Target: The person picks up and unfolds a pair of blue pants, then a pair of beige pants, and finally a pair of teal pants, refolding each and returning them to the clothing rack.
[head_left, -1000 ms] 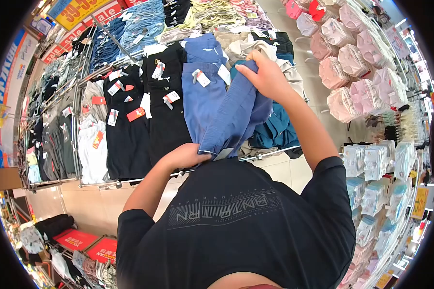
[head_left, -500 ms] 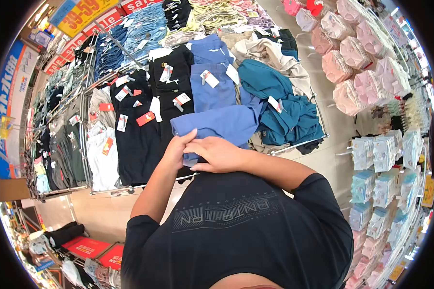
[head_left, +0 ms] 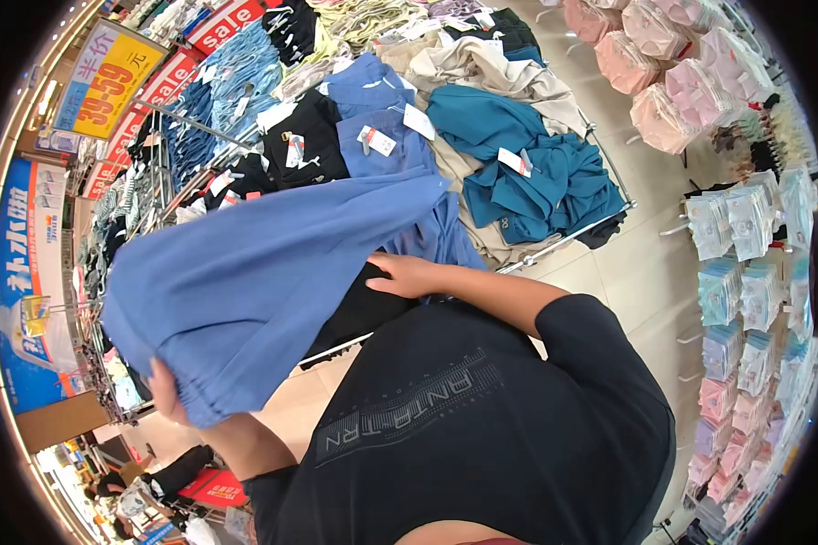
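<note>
A pair of blue trousers (head_left: 245,263) is stretched out across the left half of the display, covering much of the black trousers there. My left hand (head_left: 168,395) grips its near-left end, where the cloth is gathered; some fingers are hidden behind the fabric. My right hand (head_left: 404,275) lies by the lower edge of the trousers' other end, over black cloth (head_left: 359,313), with its thumb and fingers apart. Behind are folded blue trousers (head_left: 373,136) with white tags. Crumpled teal trousers (head_left: 536,186) lie to the right of them.
A metal rail (head_left: 554,247) edges the display table. Beige clothes (head_left: 500,73) and stacked jeans (head_left: 241,77) lie farther back. Pink packs (head_left: 663,118) and pale blue packs (head_left: 732,218) hang on hooks at right. A yellow price sign (head_left: 109,91) stands at upper left.
The blue trousers, folded in a bundle under both hands before, are now spread out leftward. My left hand has moved down and left with their end; my right hand has shifted slightly up.
</note>
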A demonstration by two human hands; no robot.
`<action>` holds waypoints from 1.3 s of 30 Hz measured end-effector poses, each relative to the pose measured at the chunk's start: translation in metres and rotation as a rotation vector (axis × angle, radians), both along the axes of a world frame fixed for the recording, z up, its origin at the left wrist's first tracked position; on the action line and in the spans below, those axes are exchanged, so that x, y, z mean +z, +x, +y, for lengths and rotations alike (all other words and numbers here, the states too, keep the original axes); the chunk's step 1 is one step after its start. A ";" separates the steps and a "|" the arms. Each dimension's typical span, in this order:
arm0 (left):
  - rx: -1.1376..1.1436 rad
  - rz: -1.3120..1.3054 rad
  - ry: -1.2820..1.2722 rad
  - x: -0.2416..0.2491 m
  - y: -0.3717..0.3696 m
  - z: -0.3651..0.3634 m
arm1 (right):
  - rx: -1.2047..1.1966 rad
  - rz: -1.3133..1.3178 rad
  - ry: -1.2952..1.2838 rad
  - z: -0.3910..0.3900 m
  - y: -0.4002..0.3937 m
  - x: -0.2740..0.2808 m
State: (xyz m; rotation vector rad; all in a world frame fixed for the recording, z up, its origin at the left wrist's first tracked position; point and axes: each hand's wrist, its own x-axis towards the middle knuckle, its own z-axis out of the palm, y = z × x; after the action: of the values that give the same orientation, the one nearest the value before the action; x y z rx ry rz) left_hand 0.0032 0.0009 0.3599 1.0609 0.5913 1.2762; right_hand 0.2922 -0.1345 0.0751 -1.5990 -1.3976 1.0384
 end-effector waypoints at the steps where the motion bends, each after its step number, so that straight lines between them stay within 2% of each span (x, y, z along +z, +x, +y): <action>1: 0.204 0.046 0.065 0.010 0.007 -0.007 | -0.027 -0.086 0.129 0.022 -0.013 -0.027; 2: 0.323 0.064 0.104 0.015 0.002 -0.006 | -0.054 -0.173 0.258 0.040 -0.022 -0.041; 4: 0.484 0.086 0.142 0.029 -0.016 0.003 | -0.006 -0.241 0.282 0.070 -0.021 -0.036; 5: 0.575 0.209 0.354 0.027 -0.024 0.005 | 0.019 -0.278 0.295 0.081 -0.017 -0.033; 7: 0.846 0.436 0.764 0.031 -0.022 0.003 | -0.077 -0.248 0.343 0.086 -0.006 -0.011; 9: 0.874 0.620 1.076 0.034 -0.063 0.010 | -0.135 -0.258 0.310 0.081 0.018 0.020; 10: 0.920 0.662 1.142 0.040 -0.070 0.006 | -0.166 -0.334 0.440 0.087 0.031 0.015; 11: 0.958 0.659 1.131 0.043 -0.076 0.000 | -0.198 -0.406 0.567 0.093 0.045 0.011; 13: 0.961 0.610 1.039 0.046 -0.076 -0.021 | -0.098 -0.316 0.520 0.100 0.085 0.043; 16: 0.806 0.457 0.795 0.034 -0.059 -0.070 | -0.018 -0.366 0.568 0.093 0.120 0.080; 19: 0.571 0.311 0.439 0.018 -0.038 -0.118 | 0.164 -0.490 0.407 0.070 0.119 0.045; 21: 0.428 0.272 0.203 0.008 -0.023 -0.144 | 0.354 -0.545 0.201 0.032 0.110 0.031; 23: 0.315 0.284 0.002 -0.001 -0.005 -0.168 | 0.475 -0.324 0.144 -0.002 0.103 -0.046; 25: 0.219 0.317 -0.154 -0.007 0.022 -0.188 | 0.704 -0.342 -0.009 -0.036 0.124 -0.040; 27: 0.185 0.339 -0.269 -0.007 0.046 -0.205 | 0.623 -0.409 -0.132 -0.043 0.153 -0.044; 28: 0.181 0.351 -0.331 -0.005 0.061 -0.212 | 0.581 -0.446 -0.194 -0.041 0.165 -0.038; 31: 0.288 0.293 -0.413 0.001 0.092 -0.237 | 0.238 -0.427 -0.180 -0.021 0.185 -0.016; 33: 0.371 0.274 -0.385 0.000 0.103 -0.254 | 0.147 -0.332 0.224 -0.011 0.178 -0.029; 36: 0.493 0.261 -0.302 0.006 0.118 -0.278 | 0.340 -0.420 0.242 0.006 0.143 -0.058; 38: 0.716 0.301 -0.244 -0.014 0.068 -0.306 | 0.563 -0.419 0.158 0.003 0.115 -0.070; 39: 0.697 0.314 -0.254 -0.011 0.073 -0.308 | 0.673 -0.419 0.117 -0.004 0.104 -0.076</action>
State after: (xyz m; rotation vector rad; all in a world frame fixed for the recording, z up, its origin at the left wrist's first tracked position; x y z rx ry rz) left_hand 0.0758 -0.3074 0.3492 0.8702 1.4120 1.5757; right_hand 0.3964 -0.1384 -0.0005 -1.3247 -2.3380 0.9807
